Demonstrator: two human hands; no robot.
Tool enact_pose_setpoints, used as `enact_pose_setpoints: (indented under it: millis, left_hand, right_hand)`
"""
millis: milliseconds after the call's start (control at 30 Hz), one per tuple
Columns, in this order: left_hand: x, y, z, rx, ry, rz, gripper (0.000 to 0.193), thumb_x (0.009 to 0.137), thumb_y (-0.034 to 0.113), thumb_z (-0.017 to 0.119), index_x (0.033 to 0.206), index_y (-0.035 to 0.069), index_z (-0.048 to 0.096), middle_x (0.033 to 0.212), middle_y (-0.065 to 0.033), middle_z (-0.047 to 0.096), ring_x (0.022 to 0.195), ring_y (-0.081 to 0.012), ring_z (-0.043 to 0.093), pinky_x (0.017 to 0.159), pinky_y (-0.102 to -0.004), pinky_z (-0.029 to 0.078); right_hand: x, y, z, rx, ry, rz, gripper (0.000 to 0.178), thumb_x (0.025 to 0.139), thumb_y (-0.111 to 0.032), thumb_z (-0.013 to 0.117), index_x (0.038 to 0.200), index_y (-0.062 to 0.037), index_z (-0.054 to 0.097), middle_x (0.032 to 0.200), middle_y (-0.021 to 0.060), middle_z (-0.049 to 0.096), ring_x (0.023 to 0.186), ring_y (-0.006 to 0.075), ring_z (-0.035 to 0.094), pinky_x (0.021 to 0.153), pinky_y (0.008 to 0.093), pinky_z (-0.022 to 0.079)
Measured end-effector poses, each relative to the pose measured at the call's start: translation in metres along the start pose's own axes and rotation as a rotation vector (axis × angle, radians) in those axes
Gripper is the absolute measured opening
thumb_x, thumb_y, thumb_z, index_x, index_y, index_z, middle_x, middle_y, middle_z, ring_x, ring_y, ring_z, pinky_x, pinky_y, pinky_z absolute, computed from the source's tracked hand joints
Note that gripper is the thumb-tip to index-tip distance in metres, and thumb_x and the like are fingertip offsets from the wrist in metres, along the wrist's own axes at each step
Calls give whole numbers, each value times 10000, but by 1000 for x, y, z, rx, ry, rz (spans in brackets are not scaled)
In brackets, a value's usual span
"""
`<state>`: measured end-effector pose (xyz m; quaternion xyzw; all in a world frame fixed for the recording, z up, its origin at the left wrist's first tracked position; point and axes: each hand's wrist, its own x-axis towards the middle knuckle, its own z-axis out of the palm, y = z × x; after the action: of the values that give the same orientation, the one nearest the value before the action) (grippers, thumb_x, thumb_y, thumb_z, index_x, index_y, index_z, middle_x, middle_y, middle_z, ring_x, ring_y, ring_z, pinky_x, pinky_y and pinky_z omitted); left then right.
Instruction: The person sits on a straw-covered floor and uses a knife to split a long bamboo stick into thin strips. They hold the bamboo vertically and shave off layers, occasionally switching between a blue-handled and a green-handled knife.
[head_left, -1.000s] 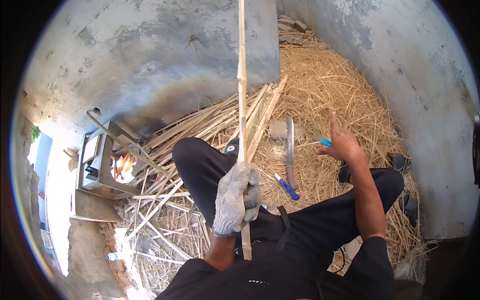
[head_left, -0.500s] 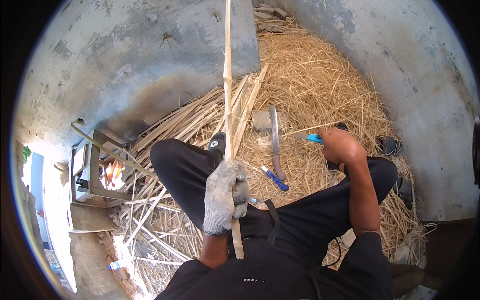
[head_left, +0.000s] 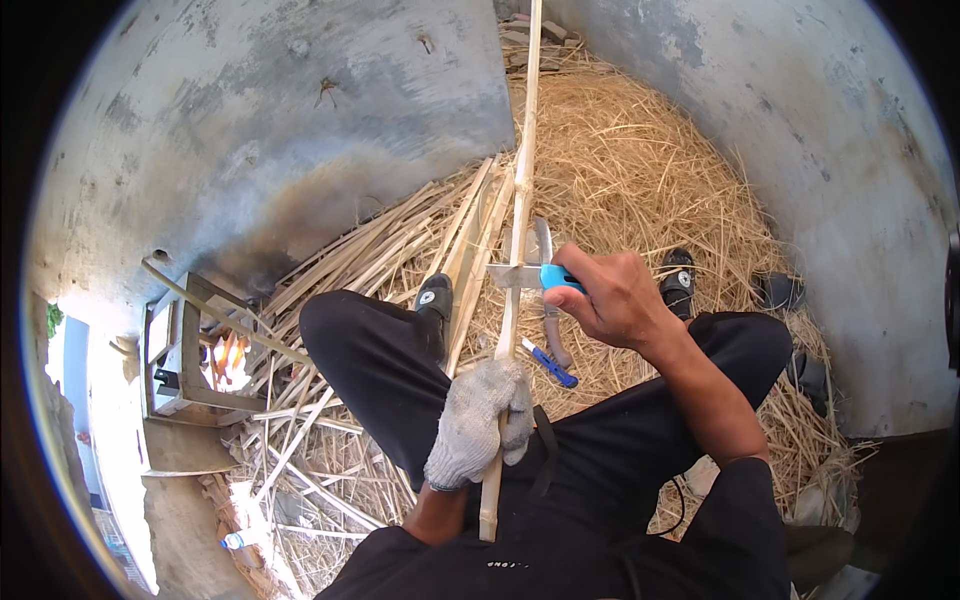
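Observation:
A long pale bamboo strip (head_left: 524,180) stands lengthwise in front of me, its lower end reaching my lap. My left hand (head_left: 480,420), in a grey knitted glove, is wrapped round it near that end. Bare, my right hand (head_left: 610,290) grips a knife with a light-blue handle (head_left: 560,278). The knife's wide blade lies across the strip, a little above my glove. On the straw behind it rests a machete (head_left: 552,335) with a brown handle, partly hidden by my right hand and the knife. Beside that lies a dark-blue utility knife (head_left: 552,364).
Long split strips (head_left: 400,235) are heaped at the left, and shavings (head_left: 630,150) pile up toward the back right. A wooden frame (head_left: 190,345) stands at the far left. Grey walls (head_left: 300,130) enclose the spot. My crossed legs (head_left: 375,350) flank the tools.
My right hand has swung left, bringing the light-blue knife from beside the strip onto it. The bamboo strip and my gloved left hand have shifted slightly to the right.

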<state>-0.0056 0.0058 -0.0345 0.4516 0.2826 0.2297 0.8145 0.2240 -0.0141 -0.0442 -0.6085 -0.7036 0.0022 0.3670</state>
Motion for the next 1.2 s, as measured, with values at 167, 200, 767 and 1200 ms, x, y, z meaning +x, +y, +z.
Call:
enact_pose_setpoints:
  millis: [167, 200, 767, 1200]
  left_hand:
    - [-3, -1, 3, 86, 113, -122, 282, 962, 245, 562, 787, 42, 475, 558, -39, 441, 352, -130, 396, 288, -260, 332]
    - [-4, -4, 3, 78, 135, -116, 271, 958, 227, 565, 783, 41, 475, 558, -41, 444, 351, -137, 399, 292, -263, 336]
    - [-3, 19, 10, 39, 100, -20, 335, 1019, 325, 461, 871, 30, 519, 477, -15, 391, 314, -89, 311, 271, -240, 273]
    - [4, -6, 10, 165, 238, -95, 312, 1006, 304, 510, 831, 45, 503, 511, -5, 412, 320, -88, 339, 272, -237, 266]
  right_hand:
    - [-1, 0, 7, -127, 71, -43, 491, 969, -510, 515, 764, -66, 462, 555, 92, 487, 453, 305, 537, 431, 387, 419]
    - [3, 4, 12, -201, 78, -54, 507, 971, -518, 500, 754, -60, 488, 561, 101, 518, 462, 316, 554, 434, 400, 431]
    - [0, -6, 3, 46, 56, -38, 435, 966, -432, 574, 760, -53, 515, 543, 93, 536, 417, 277, 523, 428, 388, 407]
    - [6, 24, 25, -234, 86, -83, 515, 945, -535, 549, 704, -83, 495, 512, 68, 514, 386, 245, 504, 376, 361, 369]
